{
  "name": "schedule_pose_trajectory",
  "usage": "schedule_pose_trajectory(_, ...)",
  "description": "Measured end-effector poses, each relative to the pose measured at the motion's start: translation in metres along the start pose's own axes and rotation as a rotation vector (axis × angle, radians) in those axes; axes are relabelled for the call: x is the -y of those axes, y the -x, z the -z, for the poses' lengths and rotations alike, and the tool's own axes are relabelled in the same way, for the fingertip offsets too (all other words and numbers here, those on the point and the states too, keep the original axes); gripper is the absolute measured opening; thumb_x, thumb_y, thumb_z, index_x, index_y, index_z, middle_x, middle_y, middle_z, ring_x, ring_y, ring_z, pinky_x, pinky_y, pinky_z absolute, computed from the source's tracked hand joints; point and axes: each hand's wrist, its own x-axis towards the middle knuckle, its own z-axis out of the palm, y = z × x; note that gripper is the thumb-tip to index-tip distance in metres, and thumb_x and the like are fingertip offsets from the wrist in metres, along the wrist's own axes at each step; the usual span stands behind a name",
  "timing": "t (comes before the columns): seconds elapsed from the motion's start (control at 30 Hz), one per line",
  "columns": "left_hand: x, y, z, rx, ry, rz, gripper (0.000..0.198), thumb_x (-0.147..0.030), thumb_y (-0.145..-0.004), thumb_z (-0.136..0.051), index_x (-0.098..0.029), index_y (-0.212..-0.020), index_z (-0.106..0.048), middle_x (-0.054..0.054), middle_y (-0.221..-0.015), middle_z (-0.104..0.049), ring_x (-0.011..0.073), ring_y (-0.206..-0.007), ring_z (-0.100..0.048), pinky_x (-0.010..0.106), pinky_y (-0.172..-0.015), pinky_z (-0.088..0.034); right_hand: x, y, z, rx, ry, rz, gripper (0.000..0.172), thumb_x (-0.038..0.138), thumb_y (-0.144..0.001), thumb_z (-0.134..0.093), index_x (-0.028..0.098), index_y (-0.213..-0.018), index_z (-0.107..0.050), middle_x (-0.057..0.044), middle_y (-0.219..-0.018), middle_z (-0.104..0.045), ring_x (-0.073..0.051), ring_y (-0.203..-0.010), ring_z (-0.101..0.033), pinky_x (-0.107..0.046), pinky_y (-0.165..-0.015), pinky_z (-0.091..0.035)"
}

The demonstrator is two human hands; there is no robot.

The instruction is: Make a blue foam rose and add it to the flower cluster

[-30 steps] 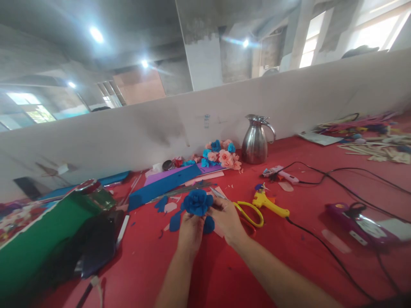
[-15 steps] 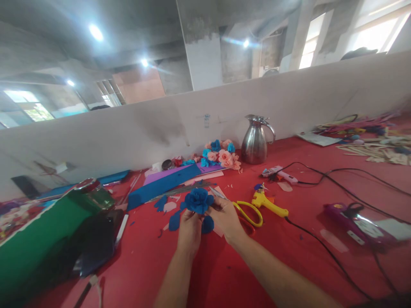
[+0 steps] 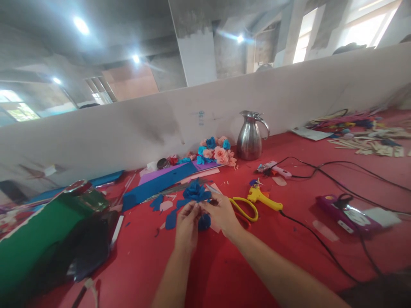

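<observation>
Both my hands meet over the red table (image 3: 224, 273) around a blue foam flower (image 3: 195, 191). My left hand (image 3: 186, 224) pinches the flower's underside with closed fingers. My right hand (image 3: 221, 211) grips it from the right, fingertips pressed to its base. Loose blue petal pieces (image 3: 171, 219) lie on the table just under and left of the flower. Yellow-handled scissors (image 3: 245, 209) lie right beside my right hand.
A yellow glue gun (image 3: 265, 199) with a black cord lies right of the scissors. A steel jug (image 3: 249, 137) and a pile of pink and blue flowers (image 3: 215, 154) stand by the white partition. Blue and purple foam sheets (image 3: 160, 182), a green roll (image 3: 35, 239) and a purple device (image 3: 346, 214) surround.
The flower has tipped away and dropped slightly as my fingers closed in under it. The view shifted a little, sliding everything left.
</observation>
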Motion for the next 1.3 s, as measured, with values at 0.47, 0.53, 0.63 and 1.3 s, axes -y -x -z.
schedule_pose_trajectory(0.47, -0.0002, -0.0023, 0.0025, -0.061, 0.005, -0.021, 0.019, -0.026, -0.06, -0.079, -0.015, -0.071, -0.068, 0.0, -0.066, -0.065, 0.0092, -0.062, -0.059, 0.019, -0.063, -0.047, 0.0037, -0.0029, 0.0041, -0.016, 0.047, 0.002, 0.01, 0.027, -0.066, -0.064, 0.018, -0.066, -0.068, 0.001, -0.059, -0.061, -0.011, -0.051, -0.05, -0.022, -0.048, -0.04)
schedule_pose_trajectory(0.53, 0.0, -0.0014, 0.0015, -0.062, -0.017, -0.036, 0.018, -0.027, -0.062, -0.078, -0.016, -0.072, -0.068, 0.0, -0.067, -0.066, 0.0093, -0.063, -0.06, 0.019, -0.064, -0.047, 0.0022, -0.0036, 0.0055, -0.02, 0.071, 0.011, 0.012, 0.029, -0.067, -0.065, 0.017, -0.067, -0.068, 0.001, -0.059, -0.061, -0.011, -0.051, -0.05, -0.023, -0.049, -0.04)
schedule_pose_trajectory(0.63, 0.0013, -0.0001, 0.0006, -0.051, -0.084, -0.068, 0.018, -0.029, -0.066, -0.076, -0.016, -0.076, -0.069, 0.0, -0.069, -0.066, 0.0098, -0.064, -0.059, 0.02, -0.065, -0.047, -0.001, -0.0047, 0.0063, -0.004, 0.047, -0.003, 0.014, 0.03, -0.065, -0.068, 0.017, -0.068, -0.067, 0.001, -0.06, -0.062, -0.012, -0.053, -0.052, -0.023, -0.052, -0.042)
schedule_pose_trajectory(1.3, 0.0004, 0.0029, -0.0024, -0.05, -0.061, -0.083, 0.016, -0.025, -0.064, -0.077, -0.018, -0.076, -0.068, 0.0, -0.078, -0.07, 0.0108, -0.068, -0.061, 0.02, -0.066, -0.046, 0.0013, -0.0025, 0.003, -0.007, 0.04, -0.004, 0.019, 0.03, -0.061, -0.071, 0.018, -0.075, -0.065, 0.002, -0.06, -0.06, -0.012, -0.053, -0.052, -0.022, -0.047, -0.04)
